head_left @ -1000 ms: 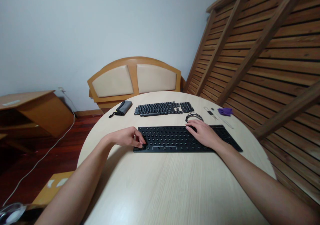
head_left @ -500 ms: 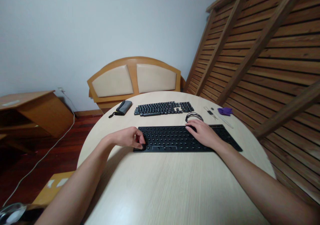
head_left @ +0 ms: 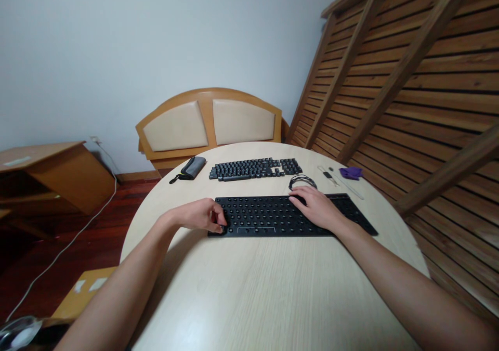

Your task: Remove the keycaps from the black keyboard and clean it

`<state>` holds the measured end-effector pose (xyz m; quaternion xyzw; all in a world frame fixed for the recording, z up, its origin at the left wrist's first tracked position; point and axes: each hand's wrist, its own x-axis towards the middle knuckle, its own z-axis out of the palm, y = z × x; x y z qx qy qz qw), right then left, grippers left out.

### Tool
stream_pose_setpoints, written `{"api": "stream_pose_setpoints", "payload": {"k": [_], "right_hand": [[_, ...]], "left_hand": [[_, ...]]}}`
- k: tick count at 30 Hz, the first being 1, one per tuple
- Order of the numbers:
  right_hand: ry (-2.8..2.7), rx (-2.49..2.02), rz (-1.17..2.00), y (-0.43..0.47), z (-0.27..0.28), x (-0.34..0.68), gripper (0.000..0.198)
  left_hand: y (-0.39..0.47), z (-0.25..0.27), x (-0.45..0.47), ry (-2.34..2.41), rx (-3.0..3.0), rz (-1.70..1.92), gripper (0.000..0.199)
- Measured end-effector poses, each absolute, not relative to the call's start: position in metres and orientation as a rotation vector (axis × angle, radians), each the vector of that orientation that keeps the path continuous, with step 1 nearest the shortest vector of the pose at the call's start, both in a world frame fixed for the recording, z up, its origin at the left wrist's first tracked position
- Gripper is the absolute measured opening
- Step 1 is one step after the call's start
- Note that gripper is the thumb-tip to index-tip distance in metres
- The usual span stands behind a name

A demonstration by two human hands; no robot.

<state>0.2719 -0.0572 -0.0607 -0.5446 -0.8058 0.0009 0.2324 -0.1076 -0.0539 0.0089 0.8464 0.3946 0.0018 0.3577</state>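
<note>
A black keyboard base (head_left: 257, 210) with its keycaps off lies across the table in front of me, showing rows of bare key switches. At its lower left corner, the thumb and fingers of my left hand (head_left: 202, 215) pinch a small black keycap (head_left: 223, 229), partly hidden by the fingertips. My right hand (head_left: 317, 208) lies flat over the right part of the base, fingers stretched out and holding nothing. Behind the base, loose black keycaps (head_left: 237, 169) are laid out in keyboard order. A coiled black cable (head_left: 302, 180) sits just beyond my right fingers.
On the round table (head_left: 268, 288), a grey and black pouch (head_left: 194, 168) lies at the back left. Toward the right are a purple cloth (head_left: 351, 172), a wire tool with a dark middle (head_left: 328, 174) and a thin pale rod (head_left: 353, 191). Wooden slats (head_left: 429, 106) lean close on the right.
</note>
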Motion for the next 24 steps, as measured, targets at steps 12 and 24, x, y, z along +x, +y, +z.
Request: {"api": "stream_pose_setpoints", "payload": {"k": [12,24], "right_hand": [[-2.226,-1.496,-0.010,-0.0590,-0.0580,0.2695,0.036],[-2.231,-1.515,-0.025,-0.0582,-0.0602,0.2699,0.036]], "left_hand": [[-0.0559,0.0140,-0.1068,1.049,2.199,-0.035,0.019],[-0.0590,0.0180,-0.1035,1.101,2.176,-0.051,0.021]]}}
